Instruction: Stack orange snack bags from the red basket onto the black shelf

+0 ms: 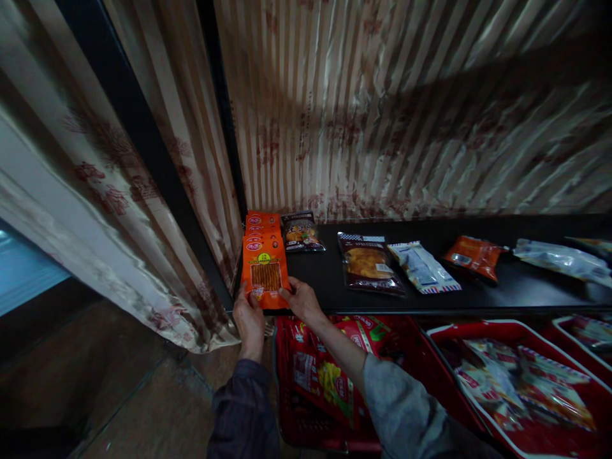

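An orange snack packet (pixel 266 271) with a clear window showing brown strips lies at the left end of the black shelf. It overlaps more orange packets (pixel 262 220) lined up behind it. My left hand (pixel 249 322) pinches its lower left edge, the thumb on top. At the lower right corner, my right hand (pixel 303 301) grips the same packet between thumb and fingers; the fingertips underneath are hidden. Just right of the orange row sits a dark brown food packet (pixel 302 231). A larger brown packet (pixel 369 264) with a round golden food picture lies farther right.
Along the black shelf (pixel 325 280) lie a white-and-blue packet (pixel 424 266), a red-orange packet (pixel 474 256) and a silvery packet (pixel 561 258). Below stand a red basket (pixel 282 408) of red packets and another white-rimmed basket (pixel 482 417). A dark post (pixel 157 159) and curtains flank the left.
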`<state>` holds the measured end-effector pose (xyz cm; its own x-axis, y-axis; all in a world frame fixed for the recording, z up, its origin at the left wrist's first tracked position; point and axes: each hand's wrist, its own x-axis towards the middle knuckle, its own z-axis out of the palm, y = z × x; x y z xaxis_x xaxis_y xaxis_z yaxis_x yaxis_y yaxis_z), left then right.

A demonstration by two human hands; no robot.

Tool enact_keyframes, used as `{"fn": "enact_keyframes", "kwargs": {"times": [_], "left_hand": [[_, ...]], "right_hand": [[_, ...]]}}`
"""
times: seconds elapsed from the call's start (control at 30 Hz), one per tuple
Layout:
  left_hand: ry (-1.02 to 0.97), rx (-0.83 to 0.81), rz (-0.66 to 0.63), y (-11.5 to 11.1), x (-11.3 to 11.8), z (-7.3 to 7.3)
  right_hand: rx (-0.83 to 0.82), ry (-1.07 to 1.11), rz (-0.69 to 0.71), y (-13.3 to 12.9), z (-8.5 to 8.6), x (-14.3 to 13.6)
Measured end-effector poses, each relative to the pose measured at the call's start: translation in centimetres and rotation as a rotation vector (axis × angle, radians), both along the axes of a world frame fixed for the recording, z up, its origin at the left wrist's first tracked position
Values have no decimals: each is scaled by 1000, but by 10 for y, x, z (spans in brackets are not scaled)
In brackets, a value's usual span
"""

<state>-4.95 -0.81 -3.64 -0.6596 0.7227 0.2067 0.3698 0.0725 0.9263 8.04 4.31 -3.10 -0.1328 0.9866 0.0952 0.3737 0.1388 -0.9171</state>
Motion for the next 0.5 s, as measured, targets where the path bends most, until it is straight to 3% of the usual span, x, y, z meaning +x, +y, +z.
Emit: {"fn": "enact_keyframes", "kwargs": {"times": [0.13,0.23,0.5], "left_hand": [[160,-21,-19,0,1,0],[270,-12,-39,0,3,-1],[688,-14,-12,0,11,-6]], "right_hand": [[30,-203,-11,-3,8,-1],[42,-232,-5,-4,12,-1],[-160,-243,102,-8,22,1]]}}
